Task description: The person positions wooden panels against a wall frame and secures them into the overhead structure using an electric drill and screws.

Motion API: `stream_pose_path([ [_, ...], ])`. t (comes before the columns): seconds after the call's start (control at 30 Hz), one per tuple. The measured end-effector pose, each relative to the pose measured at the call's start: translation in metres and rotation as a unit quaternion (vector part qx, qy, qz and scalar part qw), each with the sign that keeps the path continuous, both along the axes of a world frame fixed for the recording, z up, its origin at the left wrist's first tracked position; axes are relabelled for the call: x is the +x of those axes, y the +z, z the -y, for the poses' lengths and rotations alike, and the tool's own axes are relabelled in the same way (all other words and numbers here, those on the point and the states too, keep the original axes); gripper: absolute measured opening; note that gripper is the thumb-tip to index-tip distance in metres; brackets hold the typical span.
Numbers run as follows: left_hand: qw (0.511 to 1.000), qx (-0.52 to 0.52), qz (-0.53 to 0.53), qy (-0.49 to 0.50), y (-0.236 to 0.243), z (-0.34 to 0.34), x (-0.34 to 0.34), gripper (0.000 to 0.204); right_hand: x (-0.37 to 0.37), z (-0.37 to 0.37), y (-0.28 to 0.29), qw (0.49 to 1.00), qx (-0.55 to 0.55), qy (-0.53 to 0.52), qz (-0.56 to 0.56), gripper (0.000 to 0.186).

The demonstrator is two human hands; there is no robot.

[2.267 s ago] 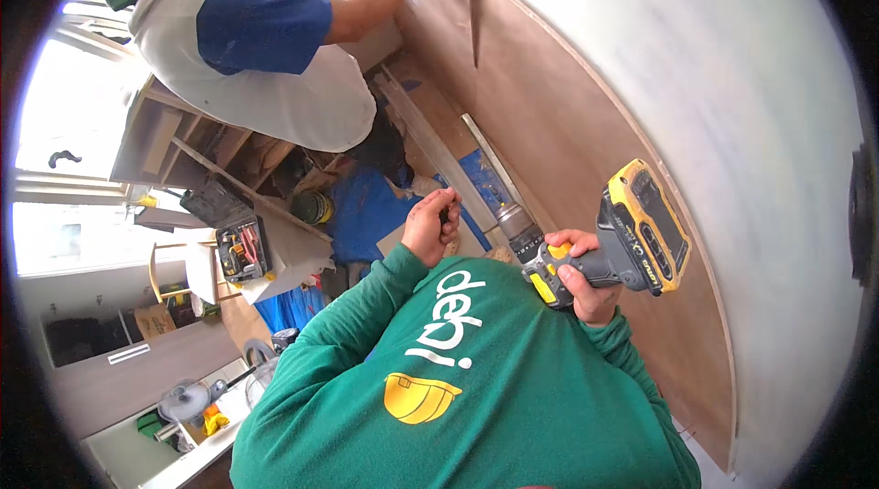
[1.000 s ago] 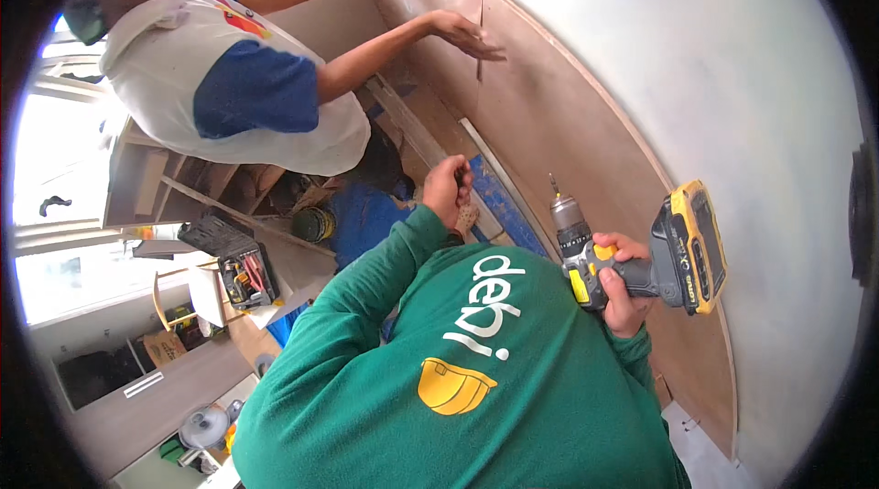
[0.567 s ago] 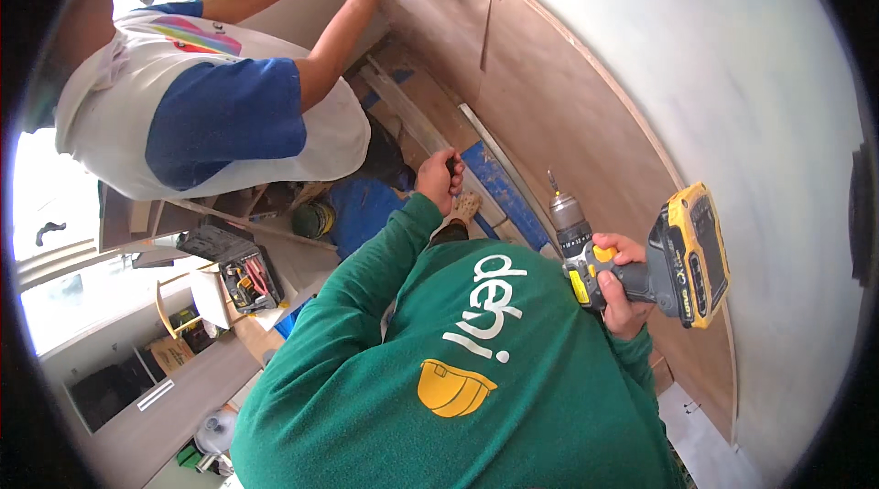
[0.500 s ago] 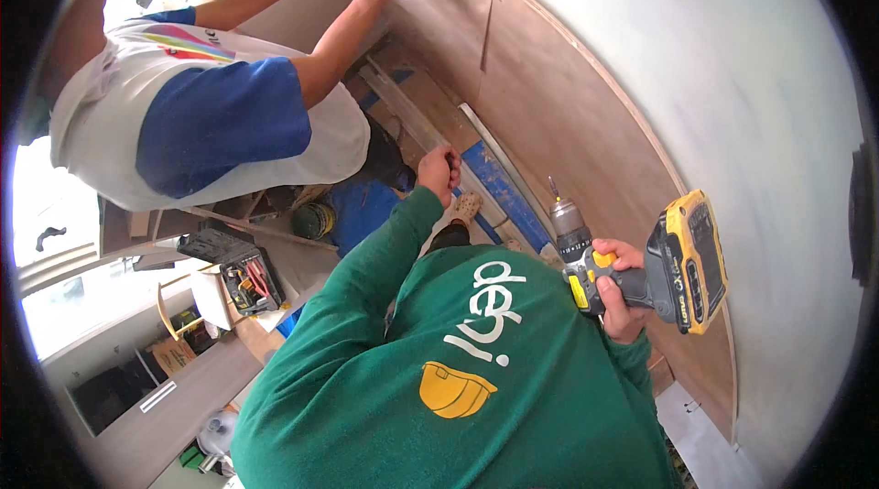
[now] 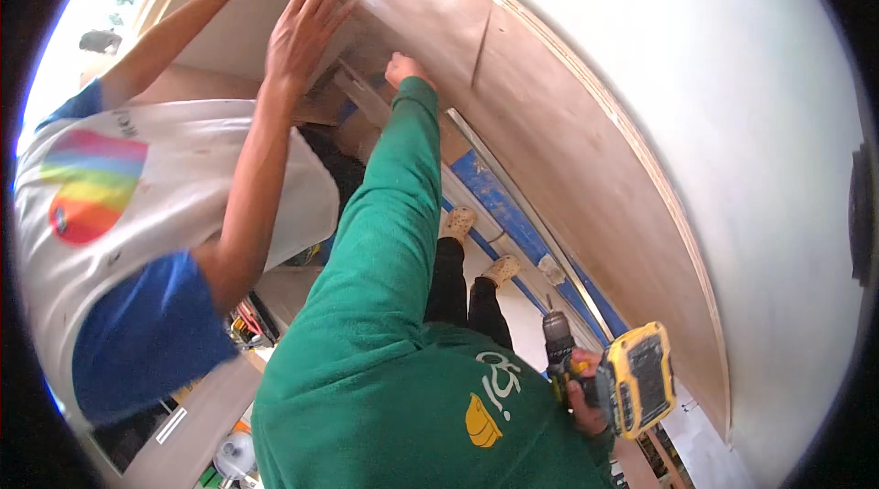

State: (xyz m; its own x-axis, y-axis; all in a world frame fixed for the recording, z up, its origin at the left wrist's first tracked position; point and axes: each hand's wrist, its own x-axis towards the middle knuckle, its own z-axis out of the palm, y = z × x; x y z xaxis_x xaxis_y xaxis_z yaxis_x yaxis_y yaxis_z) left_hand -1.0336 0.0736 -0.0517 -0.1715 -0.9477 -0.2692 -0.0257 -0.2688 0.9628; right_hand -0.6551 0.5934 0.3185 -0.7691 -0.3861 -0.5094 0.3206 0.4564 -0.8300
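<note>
Right hand (image 5: 586,393): wrapped around the grip of a cordless drill (image 5: 636,381), between four and five o'clock.
Drill: black-and-yellow, its bit pointed toward eleven, its boxy battery turned toward the camera.
Left hand (image 5: 406,70): extended near twelve, fingers curled; whether anything is held cannot be told.
Co-worker's hand (image 5: 307,36): spread at eleven, slightly blurred.
Brown panel (image 5: 568,159): two o'clock is walled off.
Underfoot: pale clogs (image 5: 503,270) are seen beside blue sheeting (image 5: 478,176).

Green sweatshirt (image 5: 366,420) bears white lettering (image 5: 500,377), white shirt (image 5: 188,173) dark letters (image 5: 127,125).
</note>
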Motion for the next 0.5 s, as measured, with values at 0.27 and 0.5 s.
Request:
stream_pose_path([
  [0.27, 0.988, 0.098, 0.057, 0.107, -0.007, -0.002, -0.068, 0.04, -0.003, 0.022, -0.003, 0.99, -0.009, -0.136, 0.046, 0.042],
  [0.5, 0.982, 0.184, 0.026, -0.021, 0.051, 0.002, -0.041, 0.034, -0.022, 0.03, -0.025, 0.994, -0.061, -0.095, -0.007, 0.037],
])
